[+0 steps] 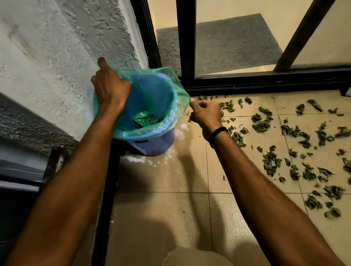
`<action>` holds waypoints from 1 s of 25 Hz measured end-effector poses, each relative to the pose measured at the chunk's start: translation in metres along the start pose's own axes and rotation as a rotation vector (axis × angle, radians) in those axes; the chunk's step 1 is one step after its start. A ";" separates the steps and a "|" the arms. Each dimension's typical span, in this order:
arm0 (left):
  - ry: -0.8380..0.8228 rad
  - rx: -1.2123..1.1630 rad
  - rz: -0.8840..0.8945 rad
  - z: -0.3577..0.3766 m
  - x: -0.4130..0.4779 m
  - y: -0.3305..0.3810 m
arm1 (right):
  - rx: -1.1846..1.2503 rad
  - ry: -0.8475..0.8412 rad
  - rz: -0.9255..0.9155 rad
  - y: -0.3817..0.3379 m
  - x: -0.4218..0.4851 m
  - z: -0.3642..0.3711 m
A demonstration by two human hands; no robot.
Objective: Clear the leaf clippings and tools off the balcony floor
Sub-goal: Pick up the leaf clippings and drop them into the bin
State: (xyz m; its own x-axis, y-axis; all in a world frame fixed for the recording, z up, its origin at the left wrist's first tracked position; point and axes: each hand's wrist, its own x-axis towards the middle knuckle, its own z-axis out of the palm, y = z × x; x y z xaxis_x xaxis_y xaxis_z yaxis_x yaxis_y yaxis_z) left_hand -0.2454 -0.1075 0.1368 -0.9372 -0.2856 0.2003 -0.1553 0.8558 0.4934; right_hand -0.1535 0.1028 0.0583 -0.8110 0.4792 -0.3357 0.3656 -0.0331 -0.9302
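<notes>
Floor tiles (174, 176) right of both hands carry scattered leaf clippings (300, 137). Blue bin (153, 139) sits between them — left hand (110, 89), grip clamped on the green liner (171, 83), right hand (205, 113) pinching its edge — apparently stretching it open for clippings.

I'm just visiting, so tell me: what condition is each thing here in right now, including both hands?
Blue bin: upright in the corner, lined.
Green bag: draped over the bin's rim, a few clippings inside.
Left hand: gripping the bag's edge at the rim's far left.
Right hand: pinching the bag's right edge.
Leaf clippings: scattered over the tiles, not yet gathered.
Sliding door: partly open.
</notes>
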 end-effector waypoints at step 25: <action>-0.658 -0.074 0.381 0.186 -0.242 -0.005 | -0.640 0.091 0.019 0.168 -0.015 -0.087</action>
State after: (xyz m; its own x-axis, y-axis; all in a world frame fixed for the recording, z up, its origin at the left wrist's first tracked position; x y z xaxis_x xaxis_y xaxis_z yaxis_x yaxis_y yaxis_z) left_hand -0.0764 0.0381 -0.0717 -0.9185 0.3590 -0.1658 0.2156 0.8062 0.5510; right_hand -0.0403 0.1661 -0.0805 -0.7698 0.5572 -0.3115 0.6027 0.4737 -0.6422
